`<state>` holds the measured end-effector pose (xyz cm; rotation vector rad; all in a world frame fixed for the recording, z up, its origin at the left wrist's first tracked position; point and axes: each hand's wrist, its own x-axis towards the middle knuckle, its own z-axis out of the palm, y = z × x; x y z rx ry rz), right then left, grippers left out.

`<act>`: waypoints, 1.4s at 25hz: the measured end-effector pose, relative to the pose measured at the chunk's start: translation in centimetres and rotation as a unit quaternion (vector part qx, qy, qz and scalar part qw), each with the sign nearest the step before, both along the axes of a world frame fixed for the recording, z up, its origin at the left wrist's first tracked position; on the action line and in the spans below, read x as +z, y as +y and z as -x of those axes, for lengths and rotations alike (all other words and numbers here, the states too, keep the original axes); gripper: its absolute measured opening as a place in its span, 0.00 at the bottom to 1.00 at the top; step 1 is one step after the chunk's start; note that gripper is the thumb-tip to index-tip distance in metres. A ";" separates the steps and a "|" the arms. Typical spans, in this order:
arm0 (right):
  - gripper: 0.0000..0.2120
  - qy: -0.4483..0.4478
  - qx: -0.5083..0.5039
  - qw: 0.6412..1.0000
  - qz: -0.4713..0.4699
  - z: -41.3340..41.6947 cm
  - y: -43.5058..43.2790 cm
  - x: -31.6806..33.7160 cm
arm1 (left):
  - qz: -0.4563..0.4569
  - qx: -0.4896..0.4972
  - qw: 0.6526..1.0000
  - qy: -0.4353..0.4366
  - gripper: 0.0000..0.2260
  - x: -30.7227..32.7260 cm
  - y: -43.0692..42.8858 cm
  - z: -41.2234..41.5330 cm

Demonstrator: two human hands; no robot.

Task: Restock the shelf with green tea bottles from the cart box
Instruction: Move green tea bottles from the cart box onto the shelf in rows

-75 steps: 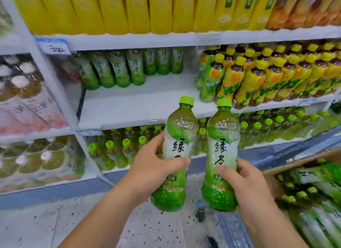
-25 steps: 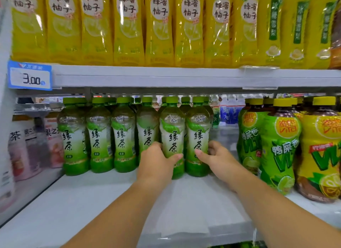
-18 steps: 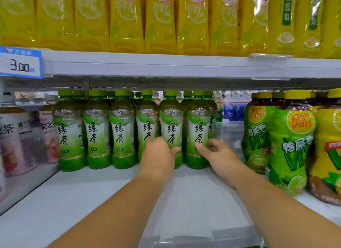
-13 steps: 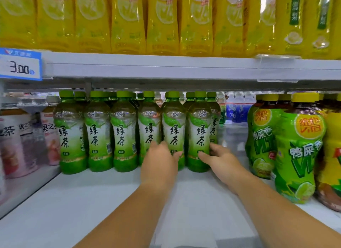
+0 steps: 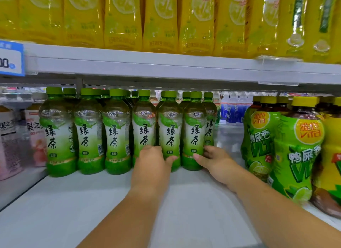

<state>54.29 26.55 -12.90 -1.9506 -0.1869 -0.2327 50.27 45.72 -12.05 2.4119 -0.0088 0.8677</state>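
Several green tea bottles with green caps stand in a row on the white shelf (image 5: 83,207). My left hand (image 5: 152,166) grips the lower part of the fifth green tea bottle (image 5: 170,126), with the thumb across its front. Beside it, my right hand (image 5: 214,160) grips the sixth green tea bottle (image 5: 194,126), thumb on the front and fingers round its right side. Both bottles stand upright on the shelf, in line with the row. The cart box is out of view.
Green-and-yellow lime tea bottles (image 5: 299,155) crowd the shelf's right side, close to my right forearm. Pink-labelled bottles (image 5: 35,137) stand behind a divider on the left. The upper shelf edge (image 5: 147,66) hangs low above the caps, loaded with yellow bottles (image 5: 160,20).
Three seconds ago I held both bottles in the air before the shelves. They now stand in the row, and over the last second my hands have stayed on them.
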 end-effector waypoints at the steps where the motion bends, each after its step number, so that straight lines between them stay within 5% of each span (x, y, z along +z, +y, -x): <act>1: 0.20 -0.007 -0.006 1.000 0.010 -0.2 0.0 -0.2 | 0.004 0.000 1.000 -0.001 0.19 0.0 -0.1 -0.2; 27: 0.14 -0.047 -0.029 0.997 0.058 1.3 0.8 0.4 | 0.024 0.015 1.000 0.000 0.17 -0.7 0.3 -0.7; 35: 0.22 -0.024 -0.050 0.998 -0.011 2.5 1.2 0.8 | 0.048 0.005 0.999 0.018 0.14 -0.1 0.0 1.0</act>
